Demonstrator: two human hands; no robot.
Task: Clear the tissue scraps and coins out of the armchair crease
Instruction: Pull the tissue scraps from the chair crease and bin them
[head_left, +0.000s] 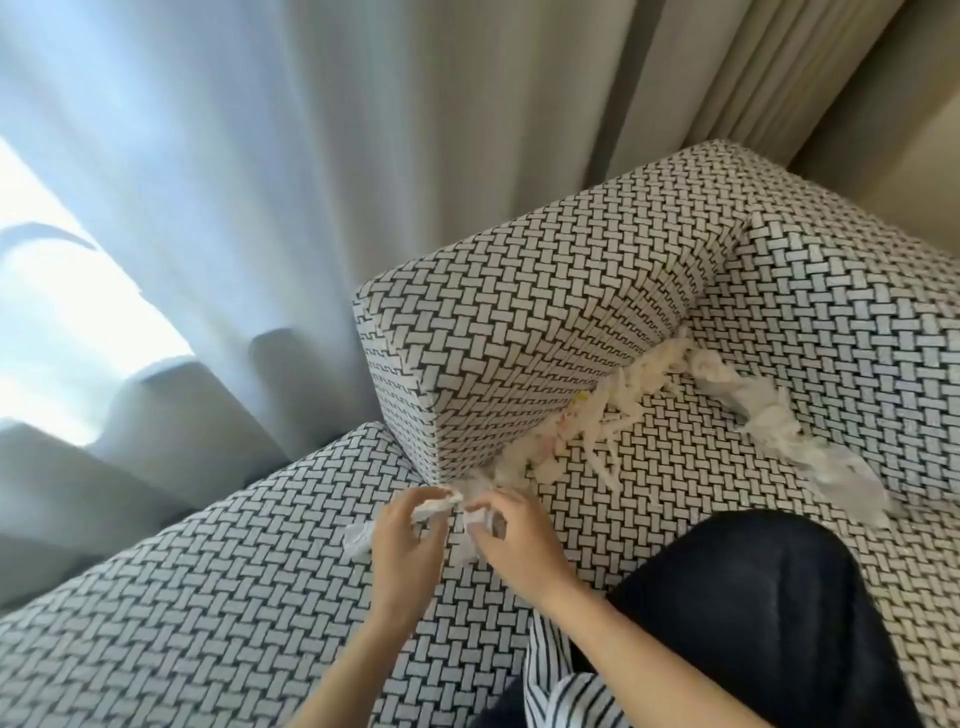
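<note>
Two bare hands meet at the front end of the armchair crease, fingertips almost touching. The left hand (405, 545) pinches a torn white tissue scrap (435, 506) between thumb and fingers, and more white tissue (358, 538) sticks out to the left of its palm. The right hand (519, 545), just beside it, has its fingers curled round a second crumpled white scrap (482, 522).

Far left, a pale sheer curtain (208, 156) hangs in folds with daylight behind it. Below it spreads the seat cushion (208, 597), covered in black-and-white basket-weave fabric; both hands are over it. Right of the hands rises the boxy armrest (519, 322) in the same weave. A line of shredded white tissue scraps (597, 421) lies packed in the crease where the armrest meets the seat, running from the hands up towards the back corner. A small yellowish speck (579, 399) sits among them against the armrest; what it is cannot be told. Further right, more crumpled tissue (769, 415) lies along the foot of the woven backrest (857, 312). Heavy beige curtains (727, 78) hang behind the chair. At lower right, a leg in dark fabric (753, 597) rests on the seat, with a black-and-white striped garment (566, 696) beside it
</note>
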